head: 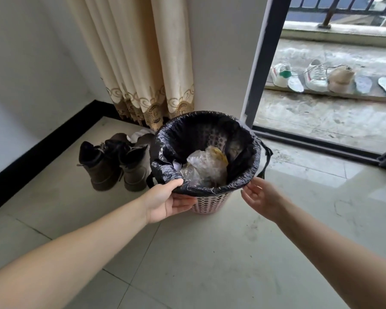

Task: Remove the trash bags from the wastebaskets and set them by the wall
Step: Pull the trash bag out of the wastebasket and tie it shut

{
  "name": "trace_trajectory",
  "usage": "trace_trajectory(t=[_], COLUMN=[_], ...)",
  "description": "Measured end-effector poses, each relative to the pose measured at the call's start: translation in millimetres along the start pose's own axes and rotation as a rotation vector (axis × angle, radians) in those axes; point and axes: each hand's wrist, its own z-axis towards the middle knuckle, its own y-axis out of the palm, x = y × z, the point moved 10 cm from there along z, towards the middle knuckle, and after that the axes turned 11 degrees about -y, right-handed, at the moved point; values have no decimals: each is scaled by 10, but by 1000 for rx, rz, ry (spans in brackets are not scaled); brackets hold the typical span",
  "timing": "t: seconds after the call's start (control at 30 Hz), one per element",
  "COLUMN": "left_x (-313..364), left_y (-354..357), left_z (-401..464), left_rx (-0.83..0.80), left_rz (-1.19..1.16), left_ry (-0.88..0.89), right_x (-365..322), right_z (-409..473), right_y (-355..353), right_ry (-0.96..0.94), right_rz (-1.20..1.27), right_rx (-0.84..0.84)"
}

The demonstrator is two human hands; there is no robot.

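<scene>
At the near rim: left hand (pixel 165 200), thumb over the folded black bag (pixel 210 139) edge and fingers under it against the bin (pixel 206 205), pinching the cuff. Right hand (pixel 260 197) just beside the rim on the other side, fingers spread and loose, holding nothing; fingertips at or just short of the plastic, cannot tell which.

Between the hands: bag in the pink perforated bin, cuff turned down over the rim all round, clear wrappers (pixel 204 167) and scraps low inside. Tie loops hanging outside at left and right.

Beyond the bin: brown boots (pixel 114 165) just to its left on the floor (pixel 210 253), curtain (pixel 140 63) hem behind, wall (pixel 218 52) close behind, open balcony door frame (pixel 263 63) to the right with shoes (pixel 314 76) outside.

Step in hand, by the look of it: freeing the cuff from the rim, first bin, nothing yet lifted. Next move likely calls for a matching grip with the right hand, peeling the cuff upward on both sides, gathering the mouth, then a straight lift so the light bin stays down. Bare wall for the bag near at hand.
</scene>
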Motion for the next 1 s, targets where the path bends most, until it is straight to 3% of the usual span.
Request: trace_trajectory(t=[0.17, 0.37, 0.47, 0.57, 0.73, 0.9, 1.0], left_x=[-49, -231, -207, -110, 138, 389, 403], left_y=[-47, 17, -55, -81, 59, 214, 413], left_z=[-30, -156, -202, -262, -334, -452, -499], left_rx=[196, 186, 180, 187, 113, 152, 203], left_rz=[-55, -107, -129, -165, -336, -114, 253], left_ry=[95, 68, 74, 128, 251, 407, 448], right_x=[-33, 71, -74, -283, -826, -1355, -1376], right_z=[49, 72, 114, 88, -52, -269, -416], right_y=[-83, -22, -37, -46, -81, 218, 673], right_ry=[19, 77, 28, -45, -385, -593, -613], right_rz=[77, 1, 125, 228, 37, -30, -340], right_rx=[42, 136, 170, 181, 263, 127, -96])
